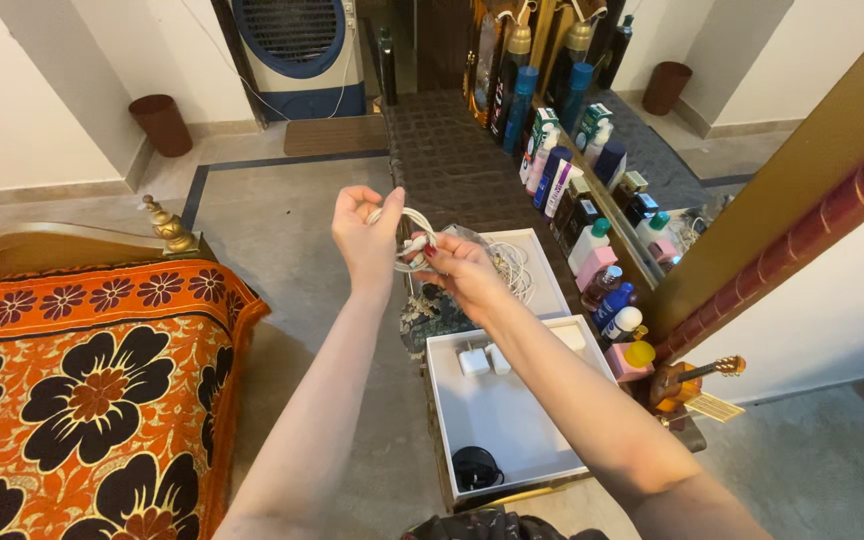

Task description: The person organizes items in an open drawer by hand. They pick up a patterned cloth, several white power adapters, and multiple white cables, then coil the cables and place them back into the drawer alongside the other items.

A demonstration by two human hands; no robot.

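My left hand (366,236) and my right hand (460,270) are raised together above a dressing table. Both grip a coiled white cable (411,240); its loops run from the left fingers across to the right thumb and fingers. Below the hands stands an open white box (497,410) holding two white plug adapters (484,359) and a coiled black cable (475,467). A second white tray (544,280) behind it holds more white cable (518,268).
Several bottles and jars (592,240) line the table against a gold-framed mirror (652,160). A small toy guitar (697,375) lies at the table's right. A bed with an orange flowered cover (92,380) is at the left. An air cooler (297,55) stands at the far wall.
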